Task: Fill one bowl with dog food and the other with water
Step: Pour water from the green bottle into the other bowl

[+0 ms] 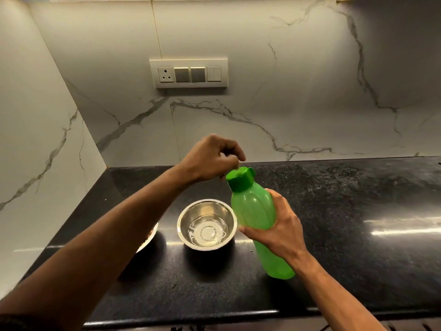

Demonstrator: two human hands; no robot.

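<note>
Leaning cap-up, tilted left, green bottle (pixel 255 211) sits right of water bowl (pixel 207 224) above counter (pixel 346 211). Right hand (pixel 278 226) wraps its body; left hand (pixel 212 157) fingers curled at cap (pixel 239 177).

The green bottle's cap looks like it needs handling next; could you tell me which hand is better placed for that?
Left. The left hand is at the cap, fingertips touching it, while the right hand is wrapped around the green bottle, holding it tilted beside the steel bowl.
</note>
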